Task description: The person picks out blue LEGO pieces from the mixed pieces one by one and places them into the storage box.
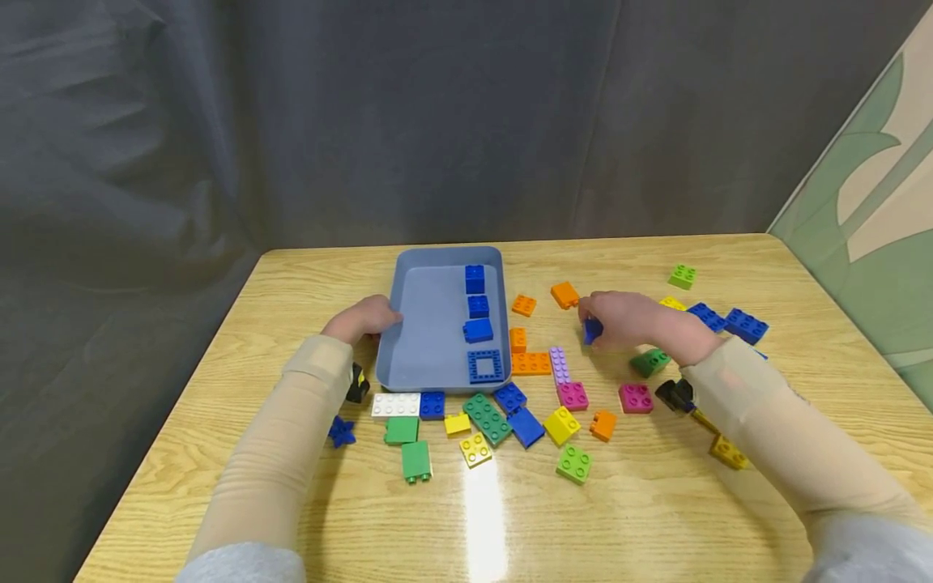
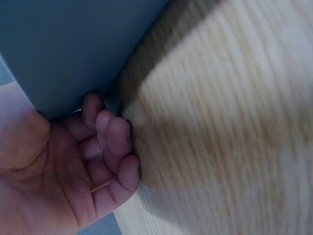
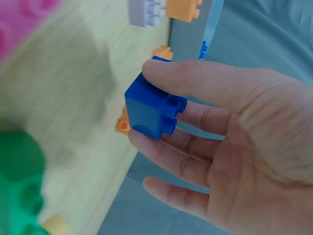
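My right hand [image 1: 619, 318] pinches a blue building brick [image 3: 151, 105] between thumb and fingers, over the table right of the tray. In the right wrist view its studs face the palm, and the little finger stays off it. My left hand [image 1: 364, 317] grips the left wall of a grey-blue tray [image 1: 386, 356]; the left wrist view shows the thumb at the rim and the fingers curled low against the outside. Along the tray's right side lie a tall blue brick [image 1: 475, 279], two smaller blue bricks [image 1: 478, 307] and a square blue frame piece [image 1: 484, 367].
Loose bricks lie close in front of the tray, among them a white brick [image 1: 396, 405] and a green brick [image 1: 487, 419]. Orange bricks [image 1: 530, 364] sit right beside it. More blue bricks [image 1: 746, 325] lie beyond my right wrist. A dark curtain [image 1: 437, 121] hangs behind the table.
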Demonstrator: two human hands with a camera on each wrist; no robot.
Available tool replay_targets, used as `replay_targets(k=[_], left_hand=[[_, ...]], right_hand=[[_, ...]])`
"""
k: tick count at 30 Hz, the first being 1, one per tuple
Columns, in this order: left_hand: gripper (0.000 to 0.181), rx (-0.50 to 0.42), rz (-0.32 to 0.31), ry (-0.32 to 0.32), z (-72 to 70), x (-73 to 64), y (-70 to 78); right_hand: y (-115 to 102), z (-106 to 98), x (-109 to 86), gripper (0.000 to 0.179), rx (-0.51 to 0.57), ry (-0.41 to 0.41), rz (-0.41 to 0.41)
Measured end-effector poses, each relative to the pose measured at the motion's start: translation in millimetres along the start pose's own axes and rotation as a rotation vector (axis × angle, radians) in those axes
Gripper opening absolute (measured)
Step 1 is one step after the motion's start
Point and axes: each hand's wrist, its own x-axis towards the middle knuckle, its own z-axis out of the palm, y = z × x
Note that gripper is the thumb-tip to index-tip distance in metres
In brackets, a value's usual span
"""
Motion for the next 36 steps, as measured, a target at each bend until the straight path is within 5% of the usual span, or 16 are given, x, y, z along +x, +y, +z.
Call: replay_targets(k=[14, 36], left_hand=[[0.029, 0.029, 0.006, 0.005, 0.7, 2.6, -1.2], [0.035, 0.013, -0.001, 0.009, 1.1, -1.2, -1.2]], right_hand=[[-20, -29, 21.5, 0.036, -0.046, 0.108, -0.036], [-91, -43, 78.3, 0.047, -0.095, 0.161, -0.18]])
